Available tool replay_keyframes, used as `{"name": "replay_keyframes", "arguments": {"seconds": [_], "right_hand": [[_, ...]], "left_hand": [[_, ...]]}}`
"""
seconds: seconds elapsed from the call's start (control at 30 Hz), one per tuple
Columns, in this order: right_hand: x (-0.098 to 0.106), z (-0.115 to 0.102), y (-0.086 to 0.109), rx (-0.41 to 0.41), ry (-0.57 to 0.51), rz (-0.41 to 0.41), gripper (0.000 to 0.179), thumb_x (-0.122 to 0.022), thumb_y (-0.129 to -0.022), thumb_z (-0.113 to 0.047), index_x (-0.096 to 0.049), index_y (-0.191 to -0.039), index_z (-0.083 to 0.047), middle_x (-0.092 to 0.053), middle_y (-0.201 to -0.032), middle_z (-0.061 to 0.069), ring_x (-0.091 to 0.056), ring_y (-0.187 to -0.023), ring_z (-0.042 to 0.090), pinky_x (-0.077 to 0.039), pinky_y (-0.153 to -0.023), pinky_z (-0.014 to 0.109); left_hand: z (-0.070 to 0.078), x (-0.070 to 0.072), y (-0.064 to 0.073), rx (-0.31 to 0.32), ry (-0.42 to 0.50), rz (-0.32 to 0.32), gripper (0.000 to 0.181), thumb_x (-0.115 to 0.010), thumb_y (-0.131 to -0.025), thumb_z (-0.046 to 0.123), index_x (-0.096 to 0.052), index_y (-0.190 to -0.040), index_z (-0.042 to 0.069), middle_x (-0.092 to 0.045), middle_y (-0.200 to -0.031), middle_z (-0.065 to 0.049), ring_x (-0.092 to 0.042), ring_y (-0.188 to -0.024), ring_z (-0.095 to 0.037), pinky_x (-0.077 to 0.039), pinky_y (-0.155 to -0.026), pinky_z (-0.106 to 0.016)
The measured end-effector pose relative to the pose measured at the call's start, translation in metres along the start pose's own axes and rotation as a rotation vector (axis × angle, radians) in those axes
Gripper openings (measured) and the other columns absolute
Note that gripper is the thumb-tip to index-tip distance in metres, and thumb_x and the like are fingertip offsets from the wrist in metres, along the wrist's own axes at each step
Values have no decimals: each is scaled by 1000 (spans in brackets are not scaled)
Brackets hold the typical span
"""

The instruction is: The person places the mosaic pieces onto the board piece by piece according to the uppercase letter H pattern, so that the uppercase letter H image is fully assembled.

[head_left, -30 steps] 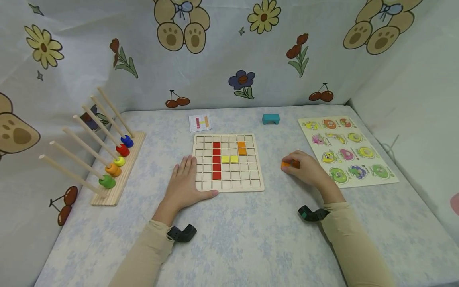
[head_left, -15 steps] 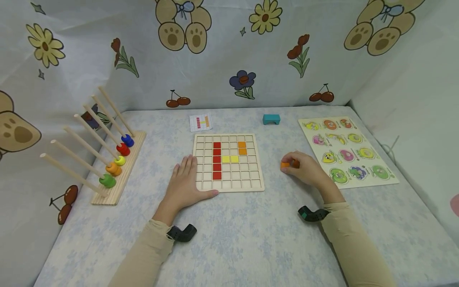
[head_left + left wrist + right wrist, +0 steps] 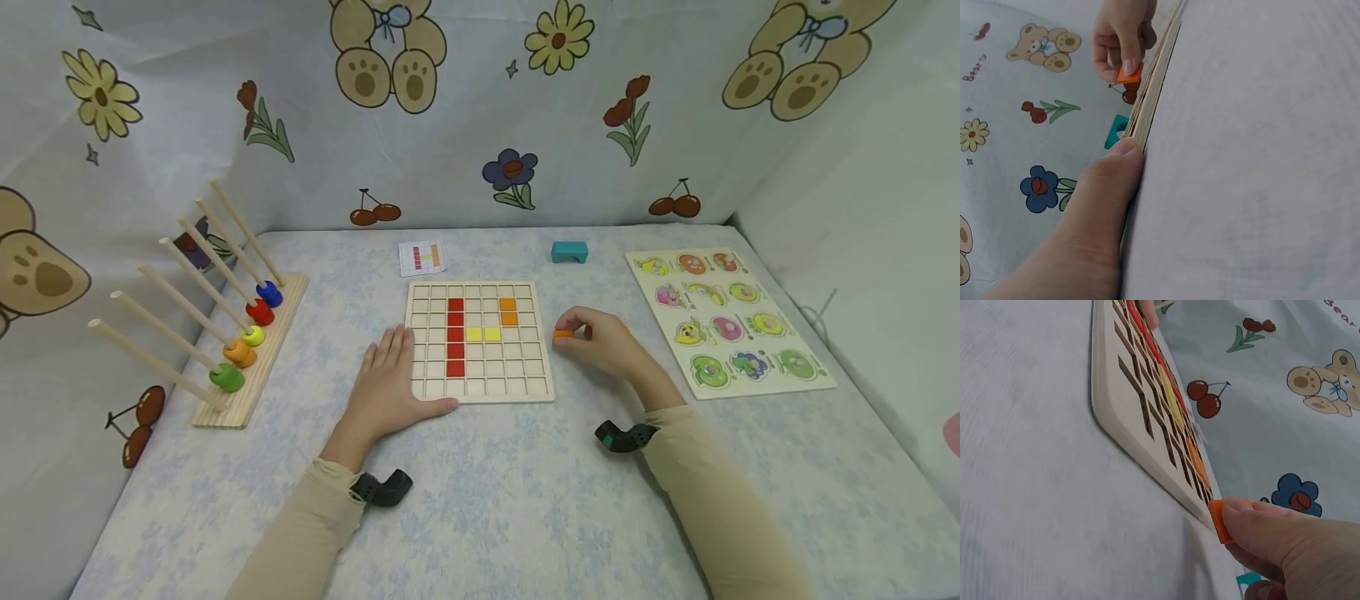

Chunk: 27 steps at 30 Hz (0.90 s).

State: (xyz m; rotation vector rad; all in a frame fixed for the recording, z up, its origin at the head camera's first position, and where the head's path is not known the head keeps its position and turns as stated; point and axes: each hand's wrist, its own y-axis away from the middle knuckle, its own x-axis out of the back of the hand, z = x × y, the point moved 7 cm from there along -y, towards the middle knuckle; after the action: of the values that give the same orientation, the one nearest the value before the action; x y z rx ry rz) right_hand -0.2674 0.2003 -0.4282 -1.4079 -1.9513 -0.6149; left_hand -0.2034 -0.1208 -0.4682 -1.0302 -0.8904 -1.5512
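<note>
A square wooden grid board [image 3: 525,386] lies mid-table, with a column of red tiles [image 3: 455,337], two yellow tiles [image 3: 483,333] and two orange tiles [image 3: 508,312] in its cells. My left hand [image 3: 387,387] rests at its left edge, fingers straight; the thumb [image 3: 1100,190] lies along the front edge. Just off the board's right side, my right hand [image 3: 603,340] pinches an orange square block [image 3: 1219,522] between thumb and fingertips. A speck of orange shows past that hand's knuckles in the head view.
A pattern card [image 3: 422,258] and a teal block [image 3: 570,252] sit behind the board. On the left stands a wooden peg rack [image 3: 279,350] with coloured rings and tall pegs. A fruit picture board [image 3: 731,325] lies on the right.
My right hand has moved left with the orange block, from near the fruit picture board to beside the grid board's right edge. The left hand has stayed in place.
</note>
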Motion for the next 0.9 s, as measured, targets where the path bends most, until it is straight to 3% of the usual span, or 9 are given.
{"name": "replay_keyframes", "arguments": {"seconds": [0.43,0.63,0.9], "right_hand": [[-35,-36,-34,18,-26,-62,15,-72,-92,-28,-65,-102,-19,-64,-100,2,-52,-84,23,-45,-75,35],[-44,-39,-40,9,-15,-70,13,-72,-92,-27,-66,-101,-19,-65,-99,1,-54,-86,21,-46,-78,34],[-52,-43,-45,62,34,-88,16,-72,-92,-26,-67,-104,-17,-62,-106,2,-56,-95,21,-48,-85,37]], "left_hand": [[0,0,0,-4,-6,0,144,-46,-61,99,-2,-160,4,0,-168,-13,2,-156,-28,-3,-126,-52],[0,-1,-1,-7,-8,0,144,-47,-61,99,-2,-160,4,-1,-168,-13,2,-156,-28,-3,-126,-51],[-1,-1,-2,-2,-12,3,144,-47,-61,99,-2,-160,4,-1,-168,-13,2,-156,-28,-4,-126,-51]]}}
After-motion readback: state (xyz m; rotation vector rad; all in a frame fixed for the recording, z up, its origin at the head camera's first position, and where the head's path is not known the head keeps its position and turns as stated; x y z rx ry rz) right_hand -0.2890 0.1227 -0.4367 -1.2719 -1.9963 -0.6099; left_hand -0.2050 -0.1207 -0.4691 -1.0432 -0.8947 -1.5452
